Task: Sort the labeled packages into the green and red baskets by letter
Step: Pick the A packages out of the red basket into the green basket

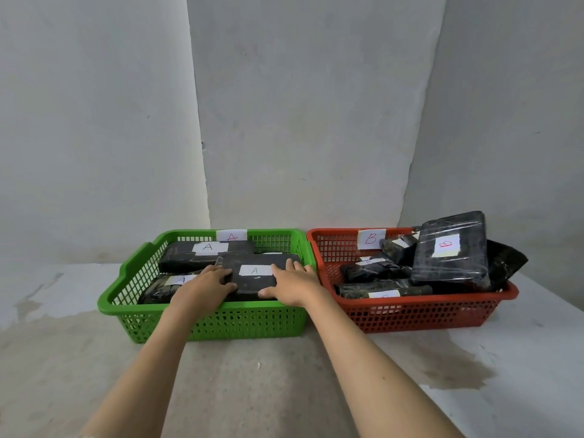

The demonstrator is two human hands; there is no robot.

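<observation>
A: The background is a plain grey wall [300, 105], and below it there is a pale, stained concrete surface [252, 374]. On this surface two baskets stand side by side, touching at their rims.

B: Which one is under the hands?

A: The green basket [126, 298]. Both hands reach into it. The red basket [410, 314] is just to the right of the right hand. Each basket has a paper label on its far wall, "A" on the green one [231, 236] and "B" on the red one [371, 239], so I think they show which letter belongs where.

B: And the packages?

A: Between the two hands lies a flat black package marked A [257, 273], on top of other packages in the green basket. Beyond the left hand there is another A package [205, 256], and under the left hand one more [167, 286]. To the right of the right hand, in the red basket, a big wrapped package marked B [450, 248] leans on the pile, probably because the basket is already full.

B: How do the hands hold it?

A: The left hand [203, 287] curls its fingers over the left edge of the package. The right hand [292, 284] lies with fingers rather straight along the right edge, thumb at the near edge. It looks like they set the package down flat, so it sits level. I judge the sorting is almost finished, because no package lies outside the baskets.
</observation>
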